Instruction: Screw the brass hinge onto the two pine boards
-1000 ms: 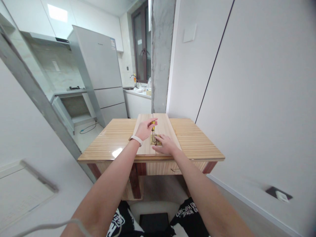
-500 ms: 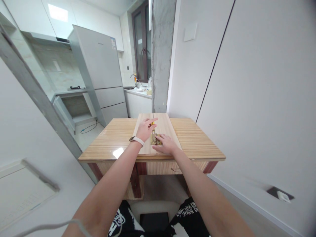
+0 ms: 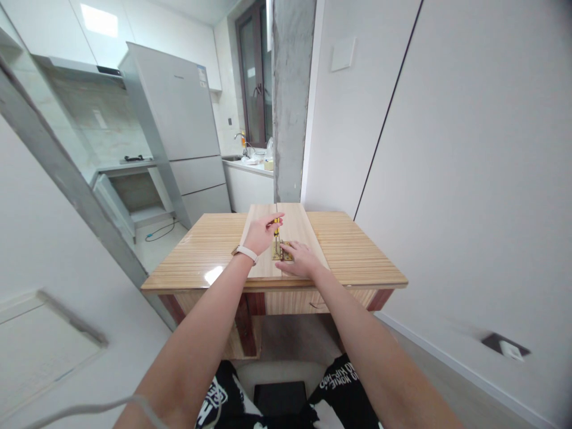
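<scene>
Two light wooden boards lie side by side on a striped wooden table. A brass hinge sits across their seam near the front edge. My left hand, with a white band on the wrist, is closed round a yellow-and-black screwdriver that stands upright with its tip on the hinge. My right hand lies flat with fingers spread, pressing on the hinge and the right board.
A concrete pillar rises just behind the table. A white wall runs along the right. To the left are a grey refrigerator and a kitchen counter with a sink. A floor socket lies at the right.
Both hands stay on the screwdriver and hinge with barely any shift. The view has tilted very slightly.
</scene>
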Available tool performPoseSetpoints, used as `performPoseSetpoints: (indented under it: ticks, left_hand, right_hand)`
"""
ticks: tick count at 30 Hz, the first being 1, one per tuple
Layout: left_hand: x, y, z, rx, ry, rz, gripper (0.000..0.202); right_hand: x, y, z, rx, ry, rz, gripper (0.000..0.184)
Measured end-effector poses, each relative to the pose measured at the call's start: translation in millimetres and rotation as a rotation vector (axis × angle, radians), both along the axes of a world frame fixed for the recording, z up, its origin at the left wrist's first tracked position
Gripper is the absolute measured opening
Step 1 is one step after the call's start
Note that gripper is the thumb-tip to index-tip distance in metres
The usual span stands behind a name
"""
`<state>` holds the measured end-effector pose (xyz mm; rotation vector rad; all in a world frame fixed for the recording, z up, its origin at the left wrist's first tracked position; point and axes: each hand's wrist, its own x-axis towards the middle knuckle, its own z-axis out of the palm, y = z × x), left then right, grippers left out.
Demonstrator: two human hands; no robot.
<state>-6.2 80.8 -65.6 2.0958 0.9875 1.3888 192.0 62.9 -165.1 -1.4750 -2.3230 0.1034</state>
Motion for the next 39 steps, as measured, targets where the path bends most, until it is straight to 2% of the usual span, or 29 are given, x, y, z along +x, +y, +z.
performPoseSetpoints:
  ticks: [6, 11, 16, 19, 23, 29, 33, 39]
  left_hand:
    - [-1.5, -3.6, 3.6, 0.076, 0.038, 0.144, 0.032]
    - [0.9, -2.0, 3.8, 0.151, 0.097, 0.032, 0.042]
    - [3.3, 0.7, -0.5, 0.076, 0.023, -0.028, 0.041]
    - [4.4, 0.3, -0.7, 0.064, -0.030, 0.023, 0.038]
    - [5.1, -3.4, 3.1, 0.110, 0.011, 0.114, 0.026]
    - [5.6, -6.6, 5.5, 0.171, 0.067, 0.043, 0.037]
    - [6.4, -2.6, 1.9, 0.098, 0.009, 0.040, 0.038]
    - [3.7, -0.3, 1.4, 0.110, -0.039, 0.143, 0.028]
  right_hand:
    - [-0.7, -1.4, 3.7, -0.031, -0.004, 0.002, 0.092]
    - [-0.8, -2.9, 3.4, -0.011, -0.002, 0.004, 0.093]
    - [-1.2, -3.0, 2.8, -0.004, 0.006, -0.001, 0.092]
    - [-1.2, -2.1, 2.7, -0.017, 0.003, 0.000, 0.090]
    - [-1.0, -0.4, 1.6, -0.017, -0.009, 0.004, 0.090]
    - [-1.1, -1.2, 0.2, 0.023, 0.006, 0.013, 0.089]
    - [-0.8, -2.2, 0.9, 0.022, 0.006, 0.006, 0.090]
    - [-0.7, -0.8, 3.1, -0.022, -0.013, 0.000, 0.091]
